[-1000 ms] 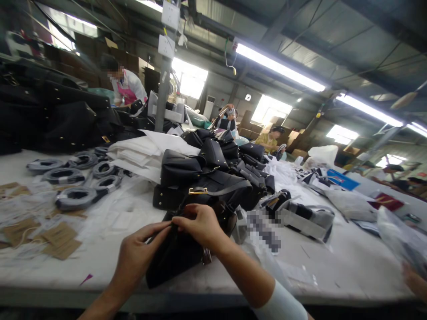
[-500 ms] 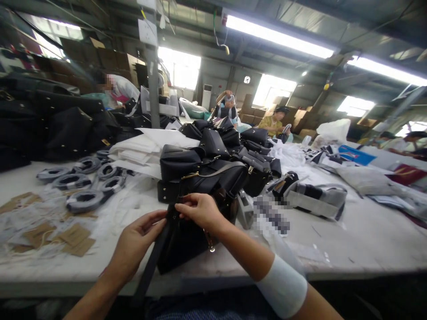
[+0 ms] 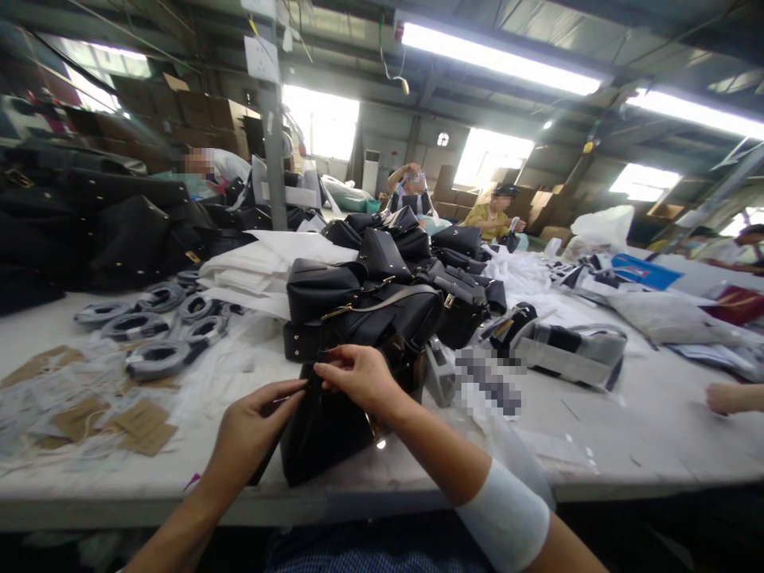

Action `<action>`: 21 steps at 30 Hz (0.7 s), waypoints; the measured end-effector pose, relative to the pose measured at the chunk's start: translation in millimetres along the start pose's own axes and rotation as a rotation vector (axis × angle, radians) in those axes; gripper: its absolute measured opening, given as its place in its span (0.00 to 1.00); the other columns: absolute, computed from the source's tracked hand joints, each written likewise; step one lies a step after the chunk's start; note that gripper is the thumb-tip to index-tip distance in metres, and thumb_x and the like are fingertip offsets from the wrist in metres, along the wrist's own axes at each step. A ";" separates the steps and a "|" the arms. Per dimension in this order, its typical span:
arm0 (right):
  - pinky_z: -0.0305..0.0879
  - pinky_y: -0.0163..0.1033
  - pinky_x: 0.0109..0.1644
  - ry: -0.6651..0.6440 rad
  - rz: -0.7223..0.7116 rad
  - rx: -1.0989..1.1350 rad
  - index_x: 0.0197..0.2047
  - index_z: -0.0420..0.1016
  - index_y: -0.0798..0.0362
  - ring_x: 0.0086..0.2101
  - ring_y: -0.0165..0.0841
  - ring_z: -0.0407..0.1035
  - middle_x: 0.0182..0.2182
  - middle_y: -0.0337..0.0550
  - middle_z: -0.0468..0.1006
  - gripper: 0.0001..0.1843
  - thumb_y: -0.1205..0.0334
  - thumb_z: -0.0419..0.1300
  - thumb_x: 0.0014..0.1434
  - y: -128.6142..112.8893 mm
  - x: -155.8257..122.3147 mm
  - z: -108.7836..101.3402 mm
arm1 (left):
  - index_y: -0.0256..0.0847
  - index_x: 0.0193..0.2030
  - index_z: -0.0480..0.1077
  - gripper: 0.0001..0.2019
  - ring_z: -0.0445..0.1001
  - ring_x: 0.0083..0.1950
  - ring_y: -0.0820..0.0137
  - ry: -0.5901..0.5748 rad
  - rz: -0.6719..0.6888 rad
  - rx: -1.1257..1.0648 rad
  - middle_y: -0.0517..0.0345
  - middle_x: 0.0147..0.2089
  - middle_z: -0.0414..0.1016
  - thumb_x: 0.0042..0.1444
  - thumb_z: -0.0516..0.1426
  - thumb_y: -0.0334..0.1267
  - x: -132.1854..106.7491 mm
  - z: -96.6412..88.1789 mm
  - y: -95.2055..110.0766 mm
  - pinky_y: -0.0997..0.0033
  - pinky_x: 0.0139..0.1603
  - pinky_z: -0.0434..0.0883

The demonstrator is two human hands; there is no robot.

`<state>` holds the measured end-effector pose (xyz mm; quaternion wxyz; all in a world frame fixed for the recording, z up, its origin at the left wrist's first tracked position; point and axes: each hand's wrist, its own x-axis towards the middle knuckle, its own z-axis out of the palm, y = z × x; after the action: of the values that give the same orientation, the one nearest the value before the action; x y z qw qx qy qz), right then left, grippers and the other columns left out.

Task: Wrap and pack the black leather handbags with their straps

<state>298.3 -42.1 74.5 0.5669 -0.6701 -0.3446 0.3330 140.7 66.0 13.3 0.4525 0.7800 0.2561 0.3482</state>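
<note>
A black handbag [image 3: 325,442] stands at the table's front edge, with gold-coloured hardware at its right side. My left hand [image 3: 254,430] pinches a dark strap [image 3: 270,460] at the bag's upper left corner; most of the strap is hidden behind that hand. Just to the right, my right hand [image 3: 364,378] has thumb and fingers closed on the strap's upper end, by the bag's top edge. Their fingertips almost meet, and the small part between them is too dark to make out.
Behind the bag rises a pile of black handbags [image 3: 382,259]. Left lie wrapped strap coils [image 3: 158,360], brown tags [image 3: 143,426] and white sheets [image 3: 251,267]. A wrapped bag [image 3: 570,354] lies right. Another person's hand [image 3: 725,398] rests at the right edge. Co-workers sit farther back.
My left hand has shifted slightly right and up, and less of the strap shows below it. My right hand stays nearly still. Another person's hand has come in at the right edge.
</note>
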 end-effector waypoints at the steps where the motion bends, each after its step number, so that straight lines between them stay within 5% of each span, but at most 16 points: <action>1: 0.71 0.30 0.30 0.000 0.003 0.007 0.45 0.81 0.61 0.24 0.29 0.76 0.22 0.37 0.79 0.12 0.66 0.70 0.57 0.1 0.2 0.2 | 0.47 0.41 0.83 0.16 0.84 0.44 0.59 -0.004 0.009 0.004 0.57 0.41 0.86 0.54 0.64 0.55 0.1 0.1 -0.8 0.65 0.47 0.81; 14: 0.72 0.31 0.32 0.054 -0.058 0.016 0.38 0.80 0.57 0.27 0.31 0.78 0.25 0.38 0.80 0.04 0.65 0.66 0.61 0.3 -6.2 6.2 | 0.47 0.49 0.80 0.14 0.80 0.54 0.58 0.091 0.259 0.151 0.54 0.51 0.83 0.62 0.61 0.49 -24.8 13.1 -9.0 0.54 0.62 0.74; 18: 0.72 0.35 0.49 0.210 -0.421 -0.182 0.48 0.79 0.51 0.41 0.34 0.77 0.42 0.43 0.82 0.10 0.65 0.64 0.63 0.4 -46.9 5.4 | 0.49 0.51 0.79 0.12 0.80 0.55 0.62 0.102 0.294 0.148 0.56 0.54 0.82 0.64 0.60 0.45 -26.8 16.9 -15.4 0.60 0.62 0.74; 21: 0.71 0.35 0.50 0.306 -0.590 -0.353 0.48 0.79 0.50 0.42 0.34 0.76 0.41 0.45 0.80 0.09 0.66 0.57 0.69 12.9 -84.2 5.5 | 0.50 0.52 0.79 0.12 0.81 0.53 0.65 0.102 0.306 0.139 0.59 0.53 0.82 0.64 0.60 0.44 -28.4 20.7 -19.7 0.66 0.61 0.75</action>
<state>249.3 -111.4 65.7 0.5591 -0.6715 -0.4862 -0.0128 137.3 43.9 -20.2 0.3257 0.8206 0.1803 0.4337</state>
